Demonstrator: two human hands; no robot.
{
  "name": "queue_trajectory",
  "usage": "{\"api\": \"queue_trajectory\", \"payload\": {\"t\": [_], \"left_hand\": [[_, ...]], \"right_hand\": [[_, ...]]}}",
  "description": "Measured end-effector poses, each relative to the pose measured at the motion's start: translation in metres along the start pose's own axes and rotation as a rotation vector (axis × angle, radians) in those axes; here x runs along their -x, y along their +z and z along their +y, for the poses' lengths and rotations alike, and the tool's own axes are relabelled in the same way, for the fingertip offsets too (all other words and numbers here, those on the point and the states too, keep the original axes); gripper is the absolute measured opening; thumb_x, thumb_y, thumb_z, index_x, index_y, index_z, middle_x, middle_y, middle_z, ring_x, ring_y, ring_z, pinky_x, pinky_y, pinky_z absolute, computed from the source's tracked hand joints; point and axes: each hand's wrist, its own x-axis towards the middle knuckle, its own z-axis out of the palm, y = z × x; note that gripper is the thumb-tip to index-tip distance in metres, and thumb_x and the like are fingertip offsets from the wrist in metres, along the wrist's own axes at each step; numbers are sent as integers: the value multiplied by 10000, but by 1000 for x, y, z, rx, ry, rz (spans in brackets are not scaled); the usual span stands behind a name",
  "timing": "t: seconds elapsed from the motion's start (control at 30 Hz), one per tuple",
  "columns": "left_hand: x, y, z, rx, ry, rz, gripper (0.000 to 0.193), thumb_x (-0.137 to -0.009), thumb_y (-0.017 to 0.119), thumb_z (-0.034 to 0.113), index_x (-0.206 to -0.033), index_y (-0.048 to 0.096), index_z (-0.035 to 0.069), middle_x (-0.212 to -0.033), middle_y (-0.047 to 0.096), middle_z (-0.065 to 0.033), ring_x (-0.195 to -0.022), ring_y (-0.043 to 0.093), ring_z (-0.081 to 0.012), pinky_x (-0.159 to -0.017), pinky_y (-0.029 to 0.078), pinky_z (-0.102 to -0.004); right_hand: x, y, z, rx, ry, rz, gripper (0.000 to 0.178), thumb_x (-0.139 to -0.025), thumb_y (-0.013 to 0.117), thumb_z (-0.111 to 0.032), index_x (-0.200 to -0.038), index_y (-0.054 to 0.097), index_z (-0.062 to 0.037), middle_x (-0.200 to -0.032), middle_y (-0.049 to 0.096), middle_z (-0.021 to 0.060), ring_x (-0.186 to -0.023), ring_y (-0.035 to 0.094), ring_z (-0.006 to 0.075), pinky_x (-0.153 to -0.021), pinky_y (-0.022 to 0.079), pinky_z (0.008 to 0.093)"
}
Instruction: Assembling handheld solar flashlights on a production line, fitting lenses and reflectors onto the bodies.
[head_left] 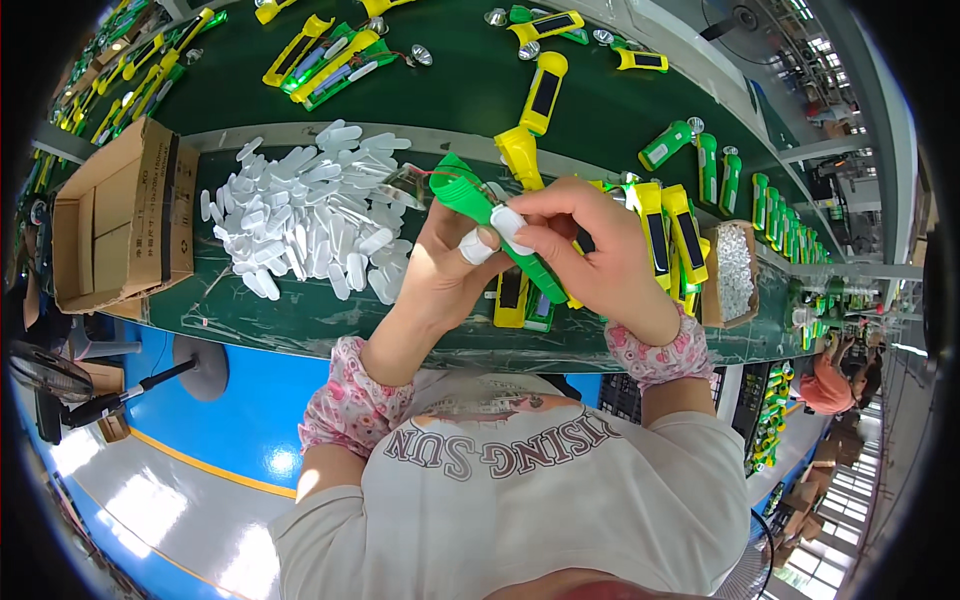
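Observation:
In front of my chest, my left hand (440,262) is closed round a green flashlight housing (463,193), tilted with its wide end up to the left. White wrapping (478,246) covers the tip of the left thumb. My right hand (600,240) pinches a small white oval piece (511,230) against the middle of the housing; the fingers partly hide the contact. Thin red wires run from the wide end to a shiny reflector (406,184) hanging beside it. Left of my hands lies a heap of white oval pieces (310,215) on the green bench (290,325).
An open cardboard box (120,220) stands at the bench's left end. Yellow flashlight bodies (655,235) lie beside my right hand, near a box of small clear parts (733,275). Beyond a raised strip, a green belt (460,95) carries more flashlights. A fan (60,375) stands lower left.

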Motion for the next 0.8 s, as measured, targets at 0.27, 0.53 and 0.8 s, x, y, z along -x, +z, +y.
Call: {"api": "queue_trajectory", "payload": {"t": [0.27,0.53,0.8], "left_hand": [[3,-1,-3,65,23,-22,573,-817,787,106,-1284,455,123,-1239,544,-75,-1119,595,-241,-915,534,-451],[4,8,2,-15,96,23,484,-935,658,217,-1327,413,75,-1245,543,-99,-1147,567,-251,-943,494,-424],[-9,1,-6,-828,219,301,265,-1013,495,86,-1256,446,-7,-1064,513,-114,-865,577,-217,-749,533,-325]], "right_hand": [[3,2,8,-38,10,57,203,-872,706,-32,-1070,659,-39,-898,641,53,-721,588,83,-631,458,220],[18,0,7,532,-198,160,597,-828,766,-157,-1356,506,-54,-1091,548,125,-974,573,210,-790,481,318],[26,7,45,128,138,24,488,-969,560,-226,-1378,463,21,-1081,554,136,-1002,570,243,-897,444,324]]}}
